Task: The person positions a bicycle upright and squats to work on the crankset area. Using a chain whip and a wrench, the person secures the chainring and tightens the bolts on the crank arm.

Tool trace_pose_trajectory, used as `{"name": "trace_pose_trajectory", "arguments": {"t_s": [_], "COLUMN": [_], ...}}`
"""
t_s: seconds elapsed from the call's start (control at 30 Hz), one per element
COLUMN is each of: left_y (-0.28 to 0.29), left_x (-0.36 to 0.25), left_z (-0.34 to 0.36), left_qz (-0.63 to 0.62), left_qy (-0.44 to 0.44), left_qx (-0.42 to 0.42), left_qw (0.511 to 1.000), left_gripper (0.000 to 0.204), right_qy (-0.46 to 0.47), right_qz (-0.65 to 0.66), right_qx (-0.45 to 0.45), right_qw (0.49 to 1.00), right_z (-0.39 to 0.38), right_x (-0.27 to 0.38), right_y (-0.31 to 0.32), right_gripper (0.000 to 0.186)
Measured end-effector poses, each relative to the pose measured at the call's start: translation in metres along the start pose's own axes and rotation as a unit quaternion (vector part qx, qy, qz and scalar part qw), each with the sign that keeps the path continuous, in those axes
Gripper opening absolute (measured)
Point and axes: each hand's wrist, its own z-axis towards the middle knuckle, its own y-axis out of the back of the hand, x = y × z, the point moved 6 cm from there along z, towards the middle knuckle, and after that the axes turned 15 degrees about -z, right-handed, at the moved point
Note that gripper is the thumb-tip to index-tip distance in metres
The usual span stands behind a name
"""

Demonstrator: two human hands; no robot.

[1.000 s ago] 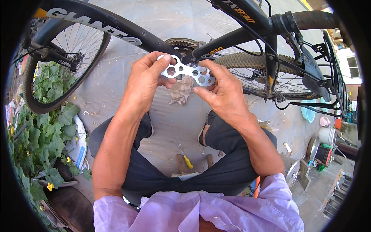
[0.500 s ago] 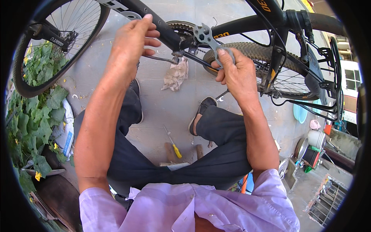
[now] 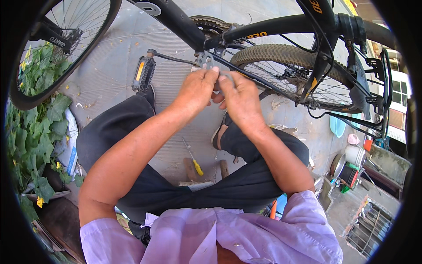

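My left hand (image 3: 198, 90) and my right hand (image 3: 241, 99) meet at the middle, closed on a flat grey multi-hole wrench (image 3: 205, 59), whose far end is up by the crank and frame junction of a black bicycle (image 3: 171, 24). Thumbs lie on top of the metal; the fingers underneath are partly hidden. The toothed chainring (image 3: 206, 24) shows just beyond. A pedal (image 3: 143, 72) with an orange reflector hangs to the left of my hands on its crank arm.
A yellow-handled screwdriver (image 3: 198, 168) lies between my legs near wooden pieces (image 3: 224, 169). Leafy plants (image 3: 46, 145) line the left. The rear tyre (image 3: 263, 52) is right of my hands. A blue basin (image 3: 337, 125), pots (image 3: 354, 156) and a grate (image 3: 369, 224) sit at the right.
The wrench went from being held level in both hands to upright in my right hand, then down to the crank area. My left hand opened, then moved back onto it. The pedal has appeared leftward.
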Motion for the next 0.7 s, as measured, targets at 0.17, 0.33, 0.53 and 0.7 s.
{"name": "trace_pose_trajectory", "arguments": {"t_s": [0.17, 0.33, 0.53, 0.7], "left_y": [0.008, 0.008, 0.009, 0.016], "left_x": [-0.005, -0.008, -0.021, -0.020], "left_z": [0.013, 0.015, 0.022, 0.035], "left_qz": [0.056, 0.068, 0.100, 0.086], "left_qy": [-0.033, -0.003, -0.059, -0.075], "left_qx": [-0.022, -0.004, -0.034, -0.080], "left_qw": [0.998, 0.998, 0.993, 0.990], "left_gripper": [0.044, 0.040, 0.038, 0.036], "right_qy": [0.153, 0.164, 0.228, 0.187], "right_qz": [-0.253, -0.336, -0.382, -0.324], "right_qx": [-0.093, -0.085, 0.039, 0.071], "right_qw": [0.951, 0.924, 0.895, 0.925], "right_z": [-0.018, -0.025, -0.037, -0.057], "right_x": [0.013, 0.019, 0.037, 0.019], "right_y": [-0.018, -0.020, -0.006, 0.009], "right_gripper": [0.026, 0.034, 0.035, 0.027]}}
